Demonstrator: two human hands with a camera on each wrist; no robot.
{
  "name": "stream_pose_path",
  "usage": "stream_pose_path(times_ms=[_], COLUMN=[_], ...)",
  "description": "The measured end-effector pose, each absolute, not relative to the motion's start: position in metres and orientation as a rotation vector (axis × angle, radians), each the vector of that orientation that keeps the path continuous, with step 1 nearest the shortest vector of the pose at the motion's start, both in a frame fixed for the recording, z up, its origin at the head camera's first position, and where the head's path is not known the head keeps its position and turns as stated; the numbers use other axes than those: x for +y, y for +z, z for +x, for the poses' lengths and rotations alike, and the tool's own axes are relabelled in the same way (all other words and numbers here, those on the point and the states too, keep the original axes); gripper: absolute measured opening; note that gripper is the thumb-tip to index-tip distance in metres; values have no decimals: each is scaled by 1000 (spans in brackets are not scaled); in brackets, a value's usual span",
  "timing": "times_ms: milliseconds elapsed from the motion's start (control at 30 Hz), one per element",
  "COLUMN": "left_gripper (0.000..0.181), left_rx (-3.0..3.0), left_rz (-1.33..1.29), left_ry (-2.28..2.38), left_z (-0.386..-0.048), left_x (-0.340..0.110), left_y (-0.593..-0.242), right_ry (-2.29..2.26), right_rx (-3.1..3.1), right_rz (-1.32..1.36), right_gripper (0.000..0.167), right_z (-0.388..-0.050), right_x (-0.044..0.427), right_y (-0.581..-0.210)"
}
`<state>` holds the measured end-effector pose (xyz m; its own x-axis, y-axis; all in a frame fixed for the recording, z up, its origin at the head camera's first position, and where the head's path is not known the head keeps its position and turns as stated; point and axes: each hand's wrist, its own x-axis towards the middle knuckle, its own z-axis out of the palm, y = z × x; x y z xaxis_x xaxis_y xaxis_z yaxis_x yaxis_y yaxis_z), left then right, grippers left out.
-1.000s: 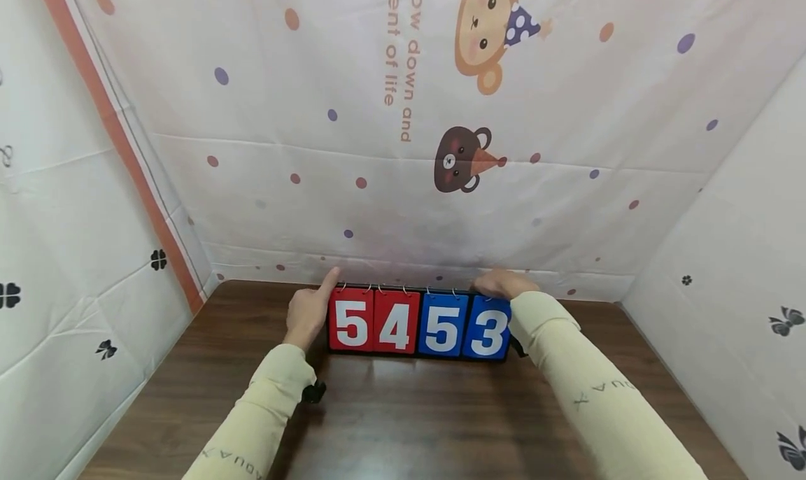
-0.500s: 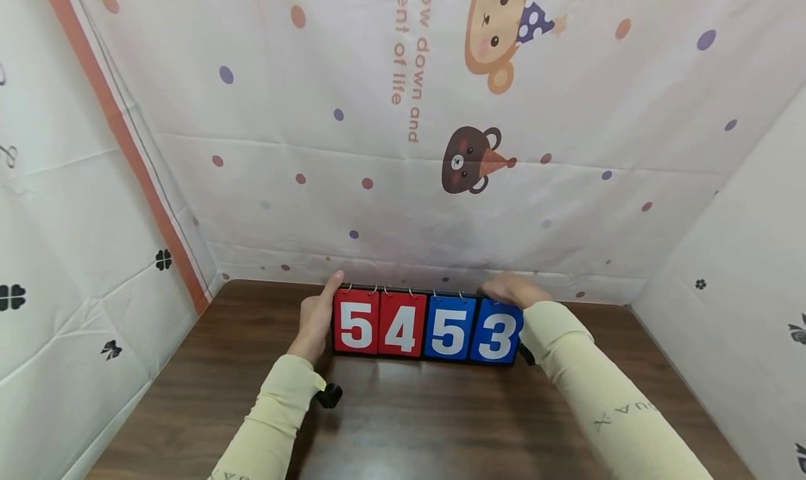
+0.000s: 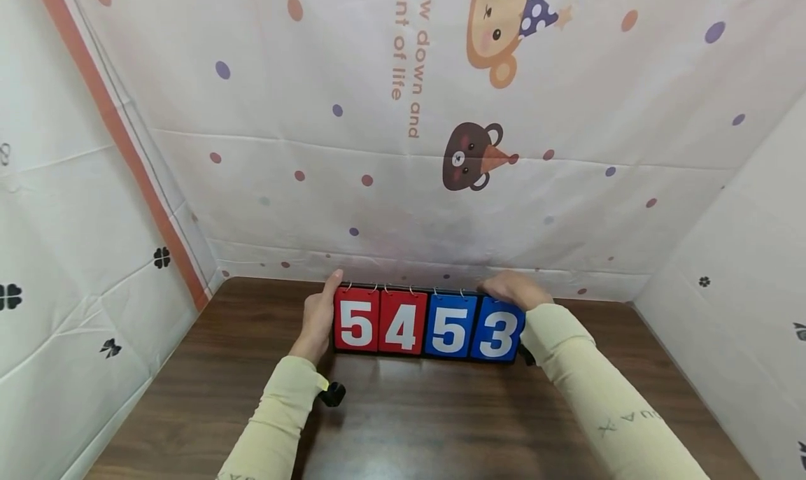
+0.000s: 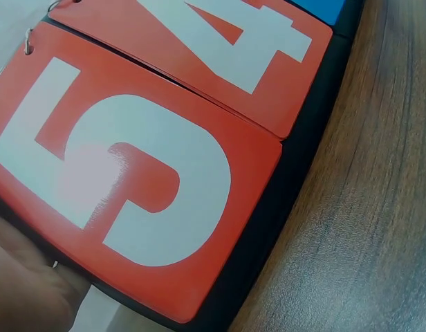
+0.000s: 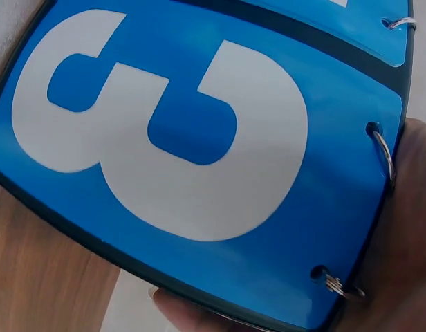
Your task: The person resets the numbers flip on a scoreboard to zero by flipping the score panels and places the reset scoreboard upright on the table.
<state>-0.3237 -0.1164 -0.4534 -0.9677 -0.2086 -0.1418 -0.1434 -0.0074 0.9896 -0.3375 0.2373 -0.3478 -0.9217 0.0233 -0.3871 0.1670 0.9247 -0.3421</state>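
A flip scoreboard (image 3: 423, 355) stands upright near the back of the wooden table, its two red cards showing 5 and 4 and its two blue cards 5 and 3. My left hand (image 3: 316, 322) holds its left side, thumb pointing up by the top corner, the other fingers hidden behind. At the top right corner, my right hand (image 3: 513, 289) grips the board. In the left wrist view the red 5 card (image 4: 251, 149) fills the middle. The right wrist view has the blue 3 card (image 5: 337, 187) hanging on metal rings, with a fingertip (image 5: 182, 311) beyond the board's side edge.
The wooden table (image 3: 403, 424) ends at a cloth-covered back wall (image 3: 283, 207) printed with bears and dots, close behind the scoreboard. White patterned side walls (image 3: 69, 256) flank it. A black wrist device (image 3: 334, 394) sits under the left cuff.
The head view has shifted slightly, so the board and hands appear a little further right. Both hands keep their hold, and the digits stay the same.
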Motion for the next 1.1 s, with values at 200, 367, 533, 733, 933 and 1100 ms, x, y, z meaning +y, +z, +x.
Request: stream_pose_path(times_ms=[200,367,533,733,933,1100], left_gripper=[73,69,64,65,65,66], left_rx=[-2167,-2120,-2098,-2090,-2101,-2109], left_rz=[376,365,360,363,351,362], left_ry=[-2132,-2155,-2163,-2172,-2183,-2190], left_z=[-325,-329,-329,-327,-328,-330], left_x=[-118,-117,-118,-119,-118,-117], left_y=[-456,-459,-461,-461,-459,-459], right_ry=[-576,-607,-668,-775,-968,-1206], right_rx=[2800,2861,2894,2970,3025,3001], right_rz=[143,211,213,162,194,333], right_gripper=[54,42,37,30,39,46], right_z=[-336,-335,-335,-338,-342,-346], right_x=[236,234,236,244,251,254], right_y=[-352,-354,-356,-360,-360,-361])
